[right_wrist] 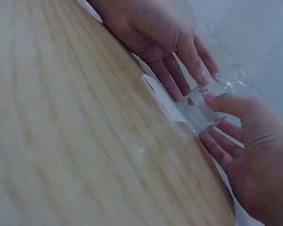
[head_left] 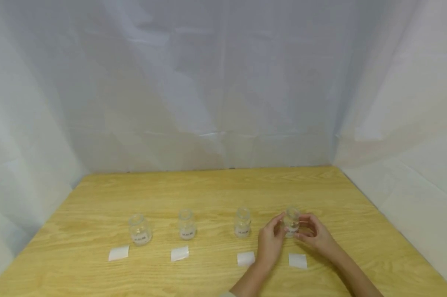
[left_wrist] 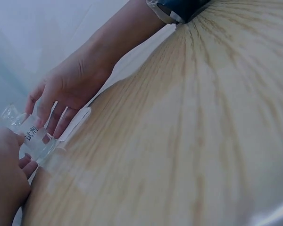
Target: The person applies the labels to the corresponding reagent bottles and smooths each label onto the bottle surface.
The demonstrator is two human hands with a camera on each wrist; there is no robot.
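Observation:
A small clear glass bottle (head_left: 292,222) with a white printed label is at the right end of a row of bottles. My left hand (head_left: 271,241) holds it from the left, while my right hand (head_left: 318,239) grips its other side. In the left wrist view the label (left_wrist: 32,133) shows dark characters, with both thumbs at it. From the right wrist view, my right hand (right_wrist: 264,155) has its thumb on the label and fingers beneath. The bottle stands upright, close over the wooden table (head_left: 208,189). Just in front of it lies a white slip (head_left: 297,260).
Three similar labelled glass bottles stand to the left: one nearest (head_left: 242,222), one in the middle (head_left: 187,225) and one farthest left (head_left: 139,230). White slips lie before them, such as the far-left slip (head_left: 118,253). White sheeting (head_left: 208,103) encloses the table's back and sides.

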